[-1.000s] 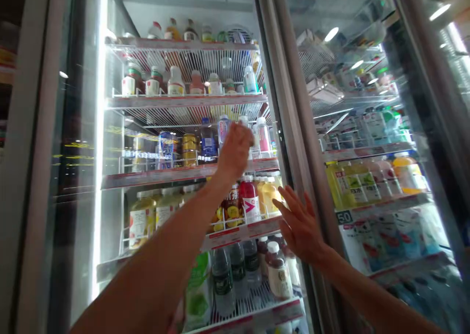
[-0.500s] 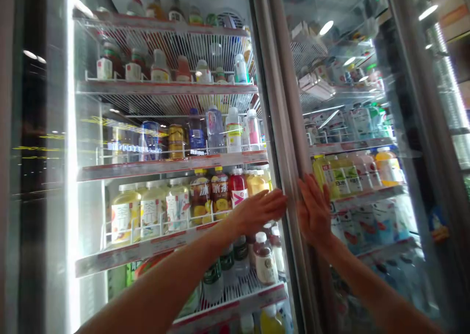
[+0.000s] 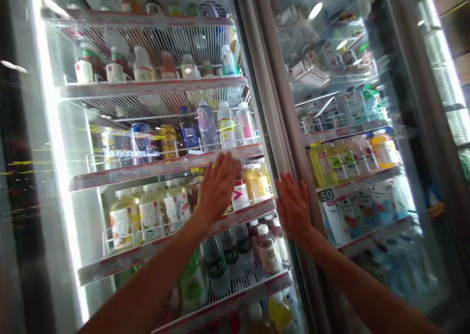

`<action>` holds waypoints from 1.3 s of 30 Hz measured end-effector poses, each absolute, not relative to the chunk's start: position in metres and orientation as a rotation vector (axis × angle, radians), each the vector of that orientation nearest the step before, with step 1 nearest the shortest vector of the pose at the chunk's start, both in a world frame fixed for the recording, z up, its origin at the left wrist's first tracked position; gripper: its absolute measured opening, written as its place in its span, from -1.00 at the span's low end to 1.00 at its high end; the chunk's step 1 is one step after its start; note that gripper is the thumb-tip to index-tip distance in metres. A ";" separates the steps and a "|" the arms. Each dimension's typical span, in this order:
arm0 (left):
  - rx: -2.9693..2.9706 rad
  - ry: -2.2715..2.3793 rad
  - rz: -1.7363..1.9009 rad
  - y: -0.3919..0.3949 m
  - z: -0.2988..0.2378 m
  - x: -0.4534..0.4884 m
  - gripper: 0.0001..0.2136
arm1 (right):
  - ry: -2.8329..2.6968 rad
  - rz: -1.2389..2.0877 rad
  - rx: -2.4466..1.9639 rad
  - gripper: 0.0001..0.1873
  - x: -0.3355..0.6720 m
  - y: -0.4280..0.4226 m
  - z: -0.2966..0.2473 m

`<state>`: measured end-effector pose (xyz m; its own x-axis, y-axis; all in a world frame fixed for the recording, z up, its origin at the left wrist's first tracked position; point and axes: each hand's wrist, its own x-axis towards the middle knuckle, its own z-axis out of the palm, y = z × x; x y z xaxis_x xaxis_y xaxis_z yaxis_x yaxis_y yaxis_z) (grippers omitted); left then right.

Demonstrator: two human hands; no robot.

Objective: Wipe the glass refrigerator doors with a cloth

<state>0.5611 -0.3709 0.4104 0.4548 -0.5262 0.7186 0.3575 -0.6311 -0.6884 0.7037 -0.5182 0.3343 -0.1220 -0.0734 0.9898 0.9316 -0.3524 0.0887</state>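
My right hand (image 3: 293,205) lies flat against the metal door frame (image 3: 273,104) between two glass-fronted drinks coolers, its fingers stretched upward. My left hand (image 3: 219,186) is raised in front of the left cooler's glass, fingers extended and slightly blurred. It holds nothing; whether its palm touches the glass, I cannot tell. Behind it stands a red bottle with a white label (image 3: 240,197), partly covered by the fingers, beside yellow bottles (image 3: 258,182). Pale yellow tea bottles (image 3: 125,219) stand to the left on the same shelf.
Several wire shelves of bottles fill the left cooler, with a blue can (image 3: 141,143) above and dark-labelled bottles (image 3: 216,265) below. Through the right glass are yellow-green bottles (image 3: 321,165), an orange bottle (image 3: 384,148) and a price tag (image 3: 326,195).
My left hand has moved left and up, away from the door frame, to in front of the drinks. My right hand stays on the frame, while the view has shifted and tilted slightly.
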 end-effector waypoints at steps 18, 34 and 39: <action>-1.935 0.389 -1.027 -0.346 0.362 0.511 -0.55 | -1.112 -1.481 -1.390 -0.33 0.695 -0.480 0.311; -1.965 0.210 -1.218 -0.340 0.345 0.494 -0.48 | -1.083 -1.554 -1.439 -0.32 0.695 -0.482 0.303; -1.989 0.235 -1.107 -0.335 0.329 0.485 -0.53 | -1.069 -1.544 -1.454 -0.31 0.695 -0.482 0.298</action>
<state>0.4849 -0.3354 0.3294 0.5946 -0.5122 0.6198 0.2167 -0.6403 -0.7369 0.6949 -0.4817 0.2977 -0.0752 0.0230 0.9969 0.9250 -0.3717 0.0784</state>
